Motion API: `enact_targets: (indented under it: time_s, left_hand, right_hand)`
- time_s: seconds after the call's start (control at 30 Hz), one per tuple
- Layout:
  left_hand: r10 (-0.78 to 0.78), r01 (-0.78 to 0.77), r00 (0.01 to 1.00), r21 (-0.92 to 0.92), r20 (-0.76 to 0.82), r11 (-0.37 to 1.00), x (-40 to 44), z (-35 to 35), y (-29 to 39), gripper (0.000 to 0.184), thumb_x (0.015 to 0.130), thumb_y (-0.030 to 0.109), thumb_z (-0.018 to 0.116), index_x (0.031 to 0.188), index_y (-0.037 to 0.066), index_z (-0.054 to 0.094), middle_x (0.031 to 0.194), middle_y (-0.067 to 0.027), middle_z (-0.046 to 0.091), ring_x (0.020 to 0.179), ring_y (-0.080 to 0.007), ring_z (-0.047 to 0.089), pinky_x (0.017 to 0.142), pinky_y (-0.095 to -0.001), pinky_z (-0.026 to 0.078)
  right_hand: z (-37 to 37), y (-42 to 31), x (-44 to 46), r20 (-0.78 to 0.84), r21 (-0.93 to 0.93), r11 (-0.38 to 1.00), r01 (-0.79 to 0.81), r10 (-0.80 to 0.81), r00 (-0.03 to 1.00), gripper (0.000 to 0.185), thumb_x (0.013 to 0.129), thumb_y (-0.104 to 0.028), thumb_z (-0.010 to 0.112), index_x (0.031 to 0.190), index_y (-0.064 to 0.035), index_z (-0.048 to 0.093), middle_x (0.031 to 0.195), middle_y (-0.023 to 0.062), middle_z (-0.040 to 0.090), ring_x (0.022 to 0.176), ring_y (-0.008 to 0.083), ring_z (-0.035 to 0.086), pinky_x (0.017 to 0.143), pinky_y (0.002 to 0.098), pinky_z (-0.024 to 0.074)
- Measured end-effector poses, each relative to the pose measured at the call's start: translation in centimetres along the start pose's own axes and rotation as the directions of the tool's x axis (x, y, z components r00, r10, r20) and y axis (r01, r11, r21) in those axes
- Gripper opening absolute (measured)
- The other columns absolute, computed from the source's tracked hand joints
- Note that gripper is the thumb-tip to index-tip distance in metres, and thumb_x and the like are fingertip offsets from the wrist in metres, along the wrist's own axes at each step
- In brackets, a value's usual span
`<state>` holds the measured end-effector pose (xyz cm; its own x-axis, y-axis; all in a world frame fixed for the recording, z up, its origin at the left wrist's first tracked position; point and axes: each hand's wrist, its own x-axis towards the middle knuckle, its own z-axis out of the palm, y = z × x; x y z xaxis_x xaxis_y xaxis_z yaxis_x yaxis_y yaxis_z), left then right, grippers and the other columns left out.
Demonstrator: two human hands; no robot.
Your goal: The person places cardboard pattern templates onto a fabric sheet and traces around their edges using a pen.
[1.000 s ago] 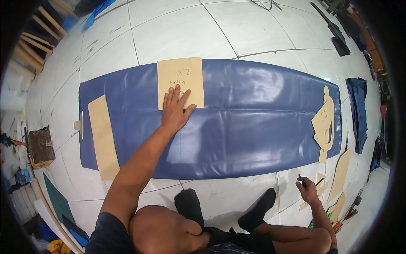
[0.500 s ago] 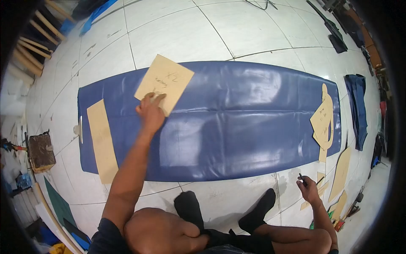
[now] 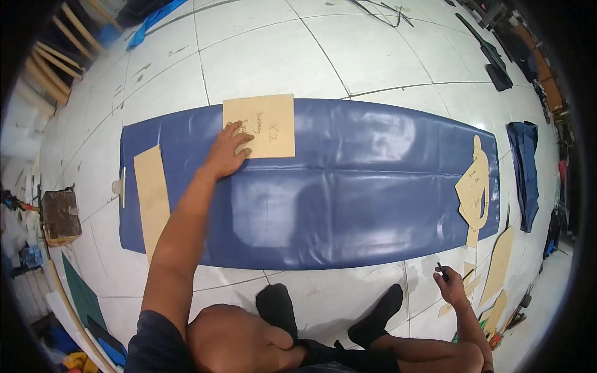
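My left hand (image 3: 230, 152) lies with fingers spread on a square tan cardboard template (image 3: 273, 127) that bears handwriting. The template rests on a wide sheet of dark blue vinyl (image 3: 373, 211) spread over the floor, its top edge near the sheet's far edge. My right hand (image 3: 450, 287) is off the sheet at the lower right, closed around a thin dark pen (image 3: 442, 271). A long cardboard strip (image 3: 152, 202) lies on the sheet's left end, partly behind my left arm. Several overlapping templates (image 3: 474, 186) lie at the right end.
More cardboard pieces (image 3: 499, 261) lie on the tiled floor to the right, near a folded dark blue cloth (image 3: 523, 174). A brown box (image 3: 61, 217) stands at the left. My socked feet (image 3: 277, 311) are close to the sheet's near edge.
The square template has turned so its sides line up with the sheet's far edge, and it has shifted right. My left hand's fingers have spread on it. My right hand still holds the pen.
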<state>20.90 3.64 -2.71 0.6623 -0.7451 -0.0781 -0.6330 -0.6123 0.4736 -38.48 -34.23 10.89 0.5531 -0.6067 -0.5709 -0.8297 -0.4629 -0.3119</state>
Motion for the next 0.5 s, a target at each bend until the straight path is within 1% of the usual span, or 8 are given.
enact_targets:
  time_s: [0.07, 0.1, 0.17, 0.2, 0.27, 0.37, 0.43, 0.5]
  left_hand:
    - [0.056, -0.058, 0.997, 0.050, 0.056, 0.997, -0.1, -0.4, 0.3, 0.046, 0.090, 0.033, 0.071, 0.131, 0.015, 0.064, 0.153, -0.0176, 0.042, 0.144, -0.0385, 0.034, 0.119, -0.0494, 0.027]
    - [0.056, -0.059, 0.997, 0.051, 0.058, 0.997, -0.3, -0.1, 0.2, 0.046, 0.090, 0.033, 0.071, 0.131, 0.015, 0.064, 0.153, -0.0176, 0.042, 0.144, -0.0385, 0.034, 0.119, -0.0494, 0.027]
    - [0.118, -0.116, 0.993, 0.077, -0.030, 0.990, -0.7, 0.6, 0.0, 0.049, 0.090, 0.035, 0.071, 0.136, 0.018, 0.062, 0.147, -0.0185, 0.046, 0.139, -0.0381, 0.039, 0.117, -0.0495, 0.030]
    - [0.122, -0.119, 0.992, 0.077, -0.033, 0.990, -0.7, 0.4, 0.5, 0.049, 0.090, 0.035, 0.071, 0.136, 0.018, 0.062, 0.147, -0.0185, 0.046, 0.139, -0.0381, 0.039, 0.117, -0.0495, 0.030]
    - [0.091, -0.087, 0.995, 0.079, -0.052, 0.993, -0.6, 0.3, 1.7, 0.051, 0.088, 0.033, 0.073, 0.136, 0.017, 0.061, 0.146, -0.0203, 0.047, 0.137, -0.0415, 0.040, 0.115, -0.0494, 0.034]
    - [0.073, -0.063, 0.995, 0.141, -0.066, 0.988, -0.6, 1.0, 2.5, 0.054, 0.088, 0.036, 0.073, 0.139, 0.019, 0.060, 0.144, -0.0196, 0.048, 0.135, -0.0406, 0.042, 0.114, -0.0487, 0.034]
    - [0.069, -0.059, 0.995, 0.138, -0.069, 0.989, -0.6, 1.0, 2.9, 0.054, 0.089, 0.035, 0.073, 0.139, 0.020, 0.060, 0.144, -0.0195, 0.048, 0.134, -0.0403, 0.042, 0.114, -0.0486, 0.034]
    - [0.064, -0.055, 0.996, 0.134, -0.065, 0.989, -0.6, 1.3, 2.8, 0.054, 0.089, 0.035, 0.072, 0.140, 0.020, 0.060, 0.143, -0.0195, 0.048, 0.134, -0.0400, 0.043, 0.113, -0.0484, 0.035]
  right_hand:
    - [0.4, 1.1, 0.0, -0.004, 0.008, 1.000, -0.001, 0.001, 1.000, 0.031, 0.094, -0.024, 0.071, 0.112, 0.0006, 0.069, 0.067, 0.0069, 0.060, 0.059, 0.0134, 0.050, 0.057, 0.0312, 0.0428]
    - [0.6, 1.3, -0.1, -0.003, 0.011, 1.000, 0.000, 0.000, 1.000, 0.030, 0.093, -0.024, 0.071, 0.111, 0.0005, 0.069, 0.067, 0.0075, 0.061, 0.059, 0.0136, 0.051, 0.057, 0.0314, 0.0434]
    - [0.7, 1.6, -0.3, -0.007, 0.014, 1.000, 0.002, -0.002, 1.000, 0.030, 0.094, -0.024, 0.070, 0.110, 0.0010, 0.069, 0.065, 0.0056, 0.058, 0.058, 0.0123, 0.048, 0.056, 0.0305, 0.0407]
    - [0.6, 1.6, -0.4, -0.012, 0.016, 1.000, 0.004, -0.004, 1.000, 0.030, 0.094, -0.024, 0.070, 0.109, 0.0014, 0.069, 0.063, 0.0037, 0.054, 0.057, 0.0110, 0.045, 0.054, 0.0296, 0.0380]
    - [0.6, 1.7, -0.4, -0.009, 0.005, 1.000, -0.003, 0.003, 1.000, 0.030, 0.094, -0.024, 0.070, 0.110, 0.0014, 0.069, 0.063, 0.0035, 0.055, 0.058, 0.0108, 0.045, 0.054, 0.0296, 0.0380]
    - [0.6, 1.6, -0.4, 0.001, -0.004, 1.000, -0.007, 0.007, 1.000, 0.029, 0.094, -0.023, 0.070, 0.110, 0.0014, 0.069, 0.063, 0.0028, 0.055, 0.058, 0.0105, 0.045, 0.054, 0.0295, 0.0379]
    - [0.5, 1.6, -0.2, 0.002, 0.002, 1.000, -0.004, 0.004, 1.000, 0.029, 0.094, -0.023, 0.070, 0.110, 0.0014, 0.069, 0.064, 0.0024, 0.055, 0.058, 0.0104, 0.045, 0.054, 0.0294, 0.0378]
    - [0.5, 1.6, -0.1, 0.005, -0.018, 0.999, 0.028, -0.028, 1.000, 0.030, 0.094, -0.022, 0.070, 0.111, 0.0024, 0.068, 0.062, 0.0081, 0.057, 0.055, 0.0141, 0.050, 0.054, 0.0319, 0.0419]
